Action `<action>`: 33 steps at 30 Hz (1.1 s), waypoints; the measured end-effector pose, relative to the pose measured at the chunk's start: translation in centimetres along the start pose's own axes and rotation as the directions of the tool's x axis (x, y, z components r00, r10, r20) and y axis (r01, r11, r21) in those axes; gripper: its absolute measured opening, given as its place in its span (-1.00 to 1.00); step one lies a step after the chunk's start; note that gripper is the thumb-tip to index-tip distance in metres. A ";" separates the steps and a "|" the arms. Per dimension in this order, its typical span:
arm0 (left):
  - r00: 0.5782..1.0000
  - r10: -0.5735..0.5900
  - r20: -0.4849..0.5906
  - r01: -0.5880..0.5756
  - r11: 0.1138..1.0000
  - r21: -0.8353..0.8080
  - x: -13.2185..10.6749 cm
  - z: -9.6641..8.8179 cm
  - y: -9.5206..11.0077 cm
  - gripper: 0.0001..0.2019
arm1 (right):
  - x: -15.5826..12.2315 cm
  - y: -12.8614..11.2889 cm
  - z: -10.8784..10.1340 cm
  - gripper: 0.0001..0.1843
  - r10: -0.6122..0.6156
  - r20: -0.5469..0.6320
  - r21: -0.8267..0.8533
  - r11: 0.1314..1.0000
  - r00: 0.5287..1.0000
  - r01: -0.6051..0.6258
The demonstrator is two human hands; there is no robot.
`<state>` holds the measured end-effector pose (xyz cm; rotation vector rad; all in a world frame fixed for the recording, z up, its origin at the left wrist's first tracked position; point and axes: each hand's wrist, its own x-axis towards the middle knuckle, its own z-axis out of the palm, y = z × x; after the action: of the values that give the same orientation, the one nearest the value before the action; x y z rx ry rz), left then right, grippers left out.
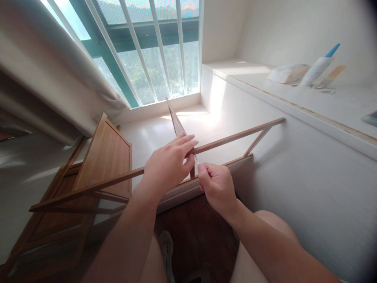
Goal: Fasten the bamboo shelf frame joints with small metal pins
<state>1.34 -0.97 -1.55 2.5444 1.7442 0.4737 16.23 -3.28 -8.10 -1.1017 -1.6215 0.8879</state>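
Observation:
A long brown wooden bar (238, 136), part of a wooden frame, runs slantwise in front of me above the white window seat. My left hand (166, 163) is closed around the middle of the bar, fingers over the top and thumb underneath. A second wooden piece (178, 124) meets the bar at that spot and points toward the window. Just to the right, my right hand (218, 184) is closed on a thin metal tool (197, 159), whose tip reaches the joint by my left thumb. Its handle end is hidden in my fist.
Wooden panels (103, 157) stand at the left beside a curtain (55, 70). On the white ledge (235, 68) at the right lie a white tube with a blue nozzle (318, 70), a plastic bag (287, 73) and small metal pieces. The barred window is ahead; dark floor (200, 232) shows below.

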 end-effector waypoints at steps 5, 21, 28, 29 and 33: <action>1.000 -0.002 0.001 0.002 1.000 0.007 0.0 0.0 0.0 -0.60 | -0.1 -0.3 -0.2 -0.58 -0.068 0.006 -0.067 0.995 0.998 0.068; 1.000 0.006 -0.007 -0.006 1.000 0.021 -0.1 0.1 0.0 -0.61 | 0.9 0.1 -1.1 -0.65 -0.173 0.080 -0.297 0.936 0.982 0.189; 1.000 0.002 -0.013 -0.002 1.000 0.014 -0.1 0.3 0.0 -0.60 | 1.0 -0.1 -1.3 -0.65 -0.196 0.107 -0.373 0.901 0.975 0.222; 1.000 0.002 -0.013 -0.002 1.000 0.013 -0.1 0.3 0.0 -0.60 | 1.0 -0.1 -1.3 -0.66 -0.201 0.113 -0.389 0.892 0.973 0.230; 1.000 -0.001 -0.014 0.001 1.000 0.017 -0.1 0.3 0.1 -0.60 | 1.2 -0.4 -1.5 -0.66 -0.223 0.133 -0.427 0.866 0.966 0.259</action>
<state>1.44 -1.04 -1.88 2.5578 1.7617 0.4796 17.40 -2.22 -6.98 -1.1388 -2.0399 0.4065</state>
